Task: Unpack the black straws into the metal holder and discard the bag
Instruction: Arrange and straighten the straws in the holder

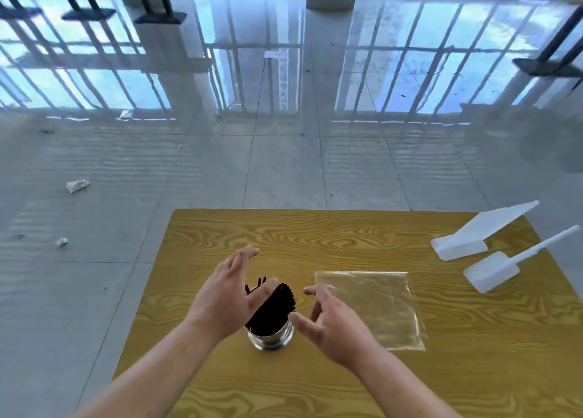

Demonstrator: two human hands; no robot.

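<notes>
While both hands [230,294] [331,326] flank the straws [277,307], grips wide, the bag [372,307] lies beside.

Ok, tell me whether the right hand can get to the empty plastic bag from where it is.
Probably yes. The right hand hovers open just left of the clear bag, which lies flat on the table with nothing on it or between them.

Glossy tiled floor [284,165], wooden table [347,237]
</notes>
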